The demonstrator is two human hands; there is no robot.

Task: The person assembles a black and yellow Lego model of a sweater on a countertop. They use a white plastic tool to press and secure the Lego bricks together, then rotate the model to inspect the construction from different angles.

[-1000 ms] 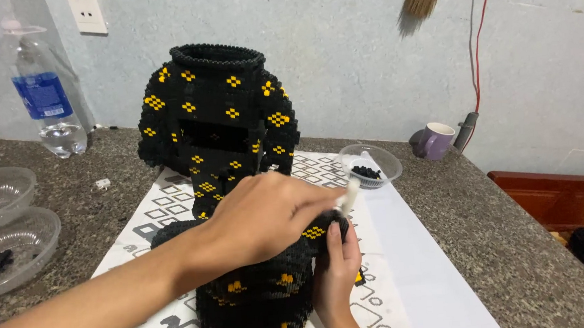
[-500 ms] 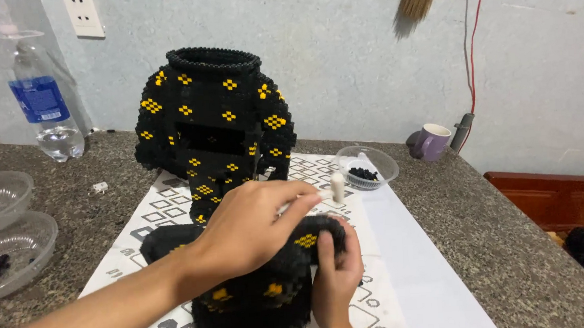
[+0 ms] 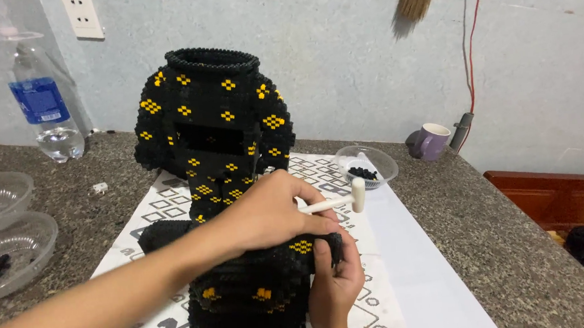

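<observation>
Small white hammer [image 3: 337,202] now lower, perhaps tapping black block model [image 3: 258,285].

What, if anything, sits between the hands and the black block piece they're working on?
Nothing visible does. The left hand lies on top of the near black block piece, holding a small white hammer, and the right hand grips the piece's right edge. The tall block figure stands behind, clear of both.

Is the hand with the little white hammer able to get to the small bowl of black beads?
Probably yes: the left hand sits close to the bowl, with only bare paper between them.
</observation>
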